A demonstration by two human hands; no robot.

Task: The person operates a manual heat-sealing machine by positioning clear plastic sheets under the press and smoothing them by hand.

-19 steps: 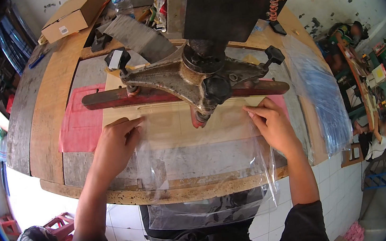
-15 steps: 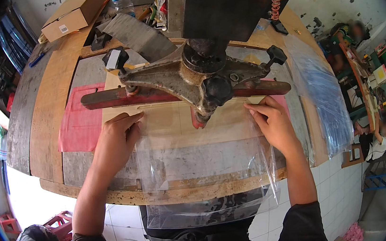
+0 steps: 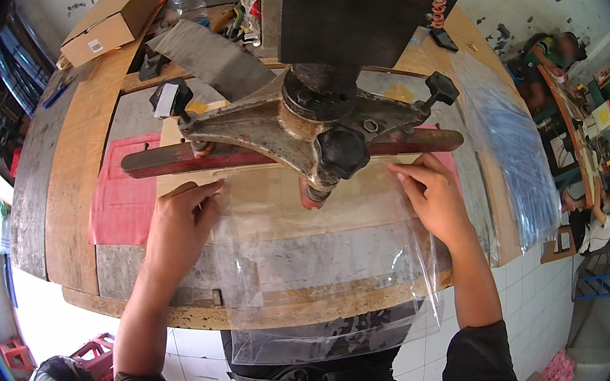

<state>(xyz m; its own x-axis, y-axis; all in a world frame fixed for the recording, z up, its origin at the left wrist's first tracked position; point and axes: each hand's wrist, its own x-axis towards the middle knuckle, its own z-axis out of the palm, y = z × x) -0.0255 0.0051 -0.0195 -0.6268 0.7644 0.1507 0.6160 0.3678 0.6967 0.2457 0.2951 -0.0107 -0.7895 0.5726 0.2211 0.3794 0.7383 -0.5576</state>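
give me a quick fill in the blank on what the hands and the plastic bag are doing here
Both hands press a clear ____ bag flat on the wooden bench.
The left hand and the right hand hold the bag's ____ corners.
The bag's near end hangs over the bench's ____ edge.
A ____ box sits far left.

Missing: plastic; far; front; cardboard

Small workshop. I stand at a worn wooden workbench (image 3: pixel 85 178), patched and stained. A heavy cast-metal press (image 3: pixel 305 126) with a red bar sits at its middle. Behind the press: a cardboard box (image 3: pixel 113 24), scrap, tools. Right of the press: stacked clear plastic sheets (image 3: pixel 514 144), flaking wall, cluttered benches beyond.
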